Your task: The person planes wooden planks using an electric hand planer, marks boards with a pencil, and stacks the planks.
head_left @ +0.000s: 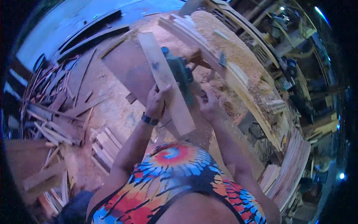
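Note:
A long pale wooden board (167,87) with a dark mark near its upper part lies slantwise before me. My left hand (157,101) grips its left edge, the thumb on top of the board and a dark band at the wrist. Right of the board, my right hand (209,106) is beside the lower end of a dark green machine (179,72); its fingers are curled, and whatever they touch is too blurred to make out. The board covers part of the machine and of the brown worktable (128,69).
Long planks (238,82) run diagonally over sawdust (209,24) on the right. Scrap wood (56,112) is heaped at the left. Short cut pieces (106,145) lie on the floor at lower left. Stacked boards (291,168) stand at lower right.

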